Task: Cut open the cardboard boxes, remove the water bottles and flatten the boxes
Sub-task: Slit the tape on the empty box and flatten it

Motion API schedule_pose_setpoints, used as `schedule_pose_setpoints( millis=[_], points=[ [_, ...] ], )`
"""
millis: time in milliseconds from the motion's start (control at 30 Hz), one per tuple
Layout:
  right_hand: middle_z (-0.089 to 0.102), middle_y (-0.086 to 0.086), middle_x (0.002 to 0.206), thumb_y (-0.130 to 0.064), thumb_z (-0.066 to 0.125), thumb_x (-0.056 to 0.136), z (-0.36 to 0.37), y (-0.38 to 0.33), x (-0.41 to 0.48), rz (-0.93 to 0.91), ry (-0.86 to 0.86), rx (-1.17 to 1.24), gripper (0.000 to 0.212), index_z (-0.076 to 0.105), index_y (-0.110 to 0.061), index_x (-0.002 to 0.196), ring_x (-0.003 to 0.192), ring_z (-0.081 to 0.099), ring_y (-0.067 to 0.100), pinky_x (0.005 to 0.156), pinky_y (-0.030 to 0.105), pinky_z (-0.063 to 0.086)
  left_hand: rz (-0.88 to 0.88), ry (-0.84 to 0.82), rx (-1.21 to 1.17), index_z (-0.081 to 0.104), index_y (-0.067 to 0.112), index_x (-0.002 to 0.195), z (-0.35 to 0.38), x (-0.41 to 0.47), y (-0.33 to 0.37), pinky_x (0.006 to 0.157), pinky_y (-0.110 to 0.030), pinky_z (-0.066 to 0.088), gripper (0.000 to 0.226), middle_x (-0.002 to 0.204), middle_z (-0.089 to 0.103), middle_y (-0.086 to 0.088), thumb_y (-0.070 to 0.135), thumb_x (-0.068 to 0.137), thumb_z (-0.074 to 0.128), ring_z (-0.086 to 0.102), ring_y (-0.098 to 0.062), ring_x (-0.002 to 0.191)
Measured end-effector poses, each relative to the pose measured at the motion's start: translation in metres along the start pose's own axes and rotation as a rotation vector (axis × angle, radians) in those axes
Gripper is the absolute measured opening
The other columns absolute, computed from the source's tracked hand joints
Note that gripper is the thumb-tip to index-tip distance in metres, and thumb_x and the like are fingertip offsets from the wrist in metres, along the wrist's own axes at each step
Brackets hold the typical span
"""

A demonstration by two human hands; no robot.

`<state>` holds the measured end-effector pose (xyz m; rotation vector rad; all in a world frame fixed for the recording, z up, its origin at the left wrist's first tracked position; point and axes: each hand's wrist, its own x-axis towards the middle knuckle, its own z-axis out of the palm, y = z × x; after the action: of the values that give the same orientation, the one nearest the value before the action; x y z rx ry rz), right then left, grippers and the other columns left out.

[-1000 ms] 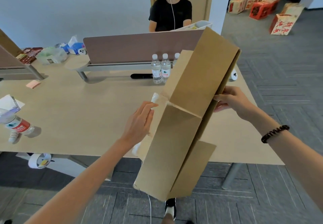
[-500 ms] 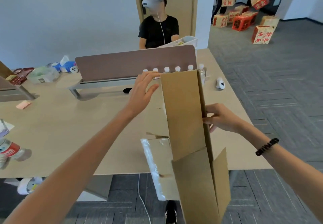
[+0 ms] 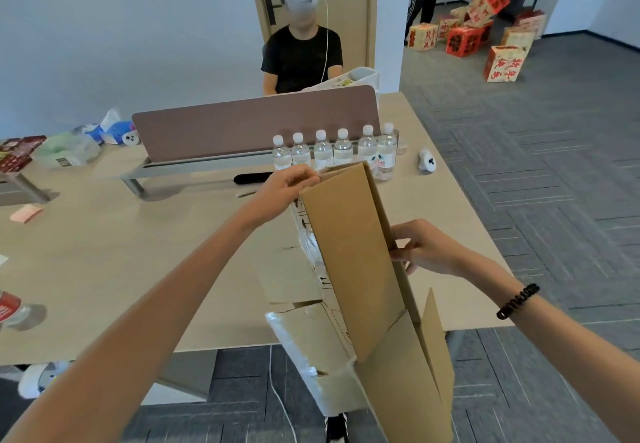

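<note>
Currently, on the left of the scene, the pale wooden table [image 3: 104, 252] carries the work. The left hand [image 3: 287, 186] is raised over it, fingers curled over the far upper corner of the brown corrugated cardboard box [image 3: 356, 252] and gripping that edge.

Behind that corner, 6 clear plastic water bottles [image 3: 332, 150] with white caps stand upright in a row on the table, apart from the box. Judgement: removal of the bottles is complete for this box and flattening is in hand.

The box is held off the table between both hands. Its long axis runs from the far, upper end near the bottles down toward the person, and the lower end hangs past the near table edge. The panels are folded close together but not flat. The lower flaps gape open, and 1 flap on the left bears glossy clear tape. Small black print shows on the left outer face.

The right hand [image 3: 426, 252] pinches the right-hand edge at mid-length, thumb on the near face. It is therefore the hand nearer the open lower flaps. Judgement: the next move requires pressing the 2 broad faces together along that axis.
</note>
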<state>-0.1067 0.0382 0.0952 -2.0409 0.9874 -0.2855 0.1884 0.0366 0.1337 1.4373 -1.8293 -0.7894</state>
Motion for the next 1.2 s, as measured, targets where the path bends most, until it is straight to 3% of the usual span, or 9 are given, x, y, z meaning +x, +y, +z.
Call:
schedule_pose_setpoints(
  millis=[67, 200, 367, 467, 633, 733, 800, 900, 1200],
  points=[
    [0.069, -0.004, 0.112, -0.002, 0.062, 0.09, -0.001, 0.0, 0.002, 0.013, -0.027, 0.003, 0.029, 0.069, -0.012, 0.116, 0.076, 0.071, 0.022, 0.061, 0.036, 0.061, -0.033, -0.012, -0.094, 0.064, 0.012, 0.094, 0.0, -0.01, -0.001, 0.074, -0.032, 0.037, 0.023, 0.088, 0.057, -0.017, 0.033, 0.099, 0.055, 0.048, -0.017, 0.08],
    [0.072, -0.003, 0.105, -0.008, 0.073, 0.083, -0.008, -0.004, 0.008, 0.023, -0.056, 0.009, 0.027, 0.072, -0.012, 0.109, 0.071, 0.071, 0.022, 0.065, 0.04, 0.061, -0.07, 0.039, -0.161, 0.064, 0.017, 0.086, -0.001, -0.021, -0.002, 0.072, -0.019, 0.039, 0.02, 0.08, 0.059, 0.009, 0.024, 0.101, 0.052, 0.051, -0.006, 0.077],
    [0.068, -0.001, 0.113, -0.007, 0.071, 0.083, -0.021, -0.01, 0.02, 0.018, -0.115, 0.038, 0.042, 0.062, -0.013, 0.124, 0.096, 0.069, 0.017, 0.084, 0.043, 0.058, -0.076, 0.03, -0.2, 0.062, 0.004, 0.092, -0.003, -0.029, -0.015, 0.074, -0.029, 0.037, 0.023, 0.086, 0.056, -0.005, 0.025, 0.101, 0.054, 0.047, -0.018, 0.081],
    [0.065, 0.0, 0.118, -0.006, 0.061, 0.092, -0.025, -0.024, 0.028, -0.064, 0.026, 0.186, 0.037, 0.058, -0.013, 0.128, 0.103, 0.066, 0.014, 0.084, 0.04, 0.058, -0.056, 0.022, -0.214, 0.064, 0.013, 0.087, -0.001, -0.033, -0.017, 0.073, -0.031, 0.035, 0.019, 0.084, 0.055, -0.007, 0.023, 0.1, 0.055, 0.046, -0.019, 0.081],
    [0.054, -0.01, 0.129, -0.044, 0.051, 0.097, -0.025, -0.057, 0.039, -0.172, 0.288, 0.084, 0.037, 0.059, -0.024, 0.127, 0.12, 0.05, 0.004, 0.099, 0.026, 0.041, -0.077, 0.008, -0.134, 0.065, 0.015, 0.085, 0.007, -0.037, -0.02, 0.062, -0.017, 0.033, 0.015, 0.075, 0.052, -0.001, 0.022, 0.097, 0.058, 0.041, -0.013, 0.07],
    [0.06, -0.007, 0.119, -0.06, 0.05, 0.09, -0.023, -0.072, 0.044, -0.171, 0.164, -0.071, 0.049, 0.073, -0.018, 0.103, 0.111, 0.051, 0.006, 0.091, 0.024, 0.037, -0.072, 0.023, -0.102, 0.066, 0.02, 0.083, 0.009, -0.038, -0.02, 0.059, -0.015, 0.032, 0.014, 0.07, 0.052, 0.004, 0.025, 0.095, 0.062, 0.041, -0.008, 0.064],
    [0.06, 0.006, 0.081, -0.067, 0.051, 0.084, -0.022, -0.078, 0.048, -0.142, 0.089, -0.188, 0.061, 0.063, -0.009, 0.072, 0.077, 0.051, 0.015, 0.071, 0.031, 0.035, -0.071, 0.032, -0.088, 0.067, 0.024, 0.081, 0.009, -0.038, -0.02, 0.058, -0.019, 0.031, 0.014, 0.066, 0.05, 0.008, 0.032, 0.092, 0.064, 0.04, -0.007, 0.061],
    [0.037, 0.005, 0.064, -0.065, 0.06, 0.082, -0.029, -0.084, 0.051, -0.072, 0.026, -0.293, 0.06, 0.041, -0.013, 0.06, 0.06, 0.034, 0.018, 0.061, 0.033, 0.023, -0.077, 0.053, -0.062, 0.068, 0.024, 0.078, 0.008, -0.04, -0.02, 0.059, -0.027, 0.028, 0.027, 0.063, 0.046, 0.009, 0.05, 0.084, 0.064, 0.037, -0.01, 0.06],
    [0.067, 0.001, 0.078, -0.01, 0.065, 0.085, -0.057, -0.085, 0.052, -0.048, -0.212, -0.344, 0.01, 0.072, -0.007, 0.091, 0.071, 0.056, 0.012, 0.072, 0.029, 0.042, -0.047, 0.074, 0.075, 0.069, 0.034, 0.08, 0.012, -0.044, -0.012, 0.063, -0.033, 0.033, 0.027, 0.063, 0.054, 0.011, 0.058, 0.084, 0.055, 0.043, -0.009, 0.059]
  ],
)
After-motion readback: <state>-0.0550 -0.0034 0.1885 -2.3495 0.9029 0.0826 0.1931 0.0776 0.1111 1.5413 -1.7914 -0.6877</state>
